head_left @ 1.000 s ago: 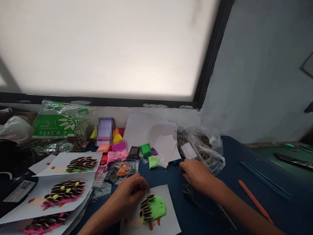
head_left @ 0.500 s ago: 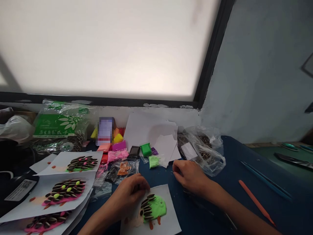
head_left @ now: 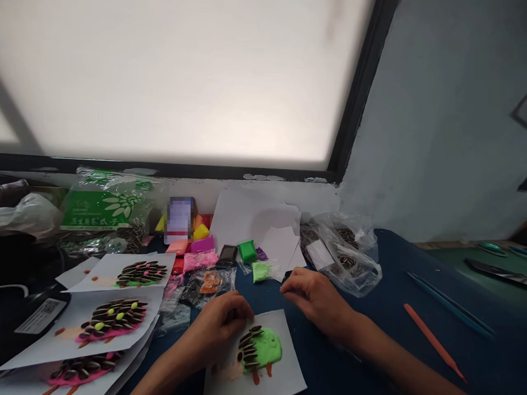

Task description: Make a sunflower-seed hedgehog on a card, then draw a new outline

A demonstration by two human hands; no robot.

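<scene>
A sheet of white paper (head_left: 288, 378) lies before me. It bears a hedgehog figure (head_left: 267, 348) in bright green clay, with orange-brown feet and sunflower seeds (head_left: 250, 354) set in rows on its left side. My left hand (head_left: 224, 323) rests over the paper's upper left part, fingers curled together beside the seeds; what they may hold is hidden. To the right, apart from the paper, my right hand (head_left: 315, 296) has thumb and forefinger pinched. A tiny tip shows at those fingertips, too small to name.
Finished hedgehog pictures (head_left: 111, 318) are stacked at left. Clay packets (head_left: 247, 251) and a phone-like screen (head_left: 179, 219) stand behind. A plastic bag of seeds (head_left: 346, 249) sits at back right. Blue tweezers (head_left: 450, 304) and an orange tool (head_left: 434, 340) lie right; a green seed bag (head_left: 102, 211) far left.
My right hand has moved slightly left, toward the paper, its fingers still pinched. My left hand stays over the paper. The whole view has shifted a little.
</scene>
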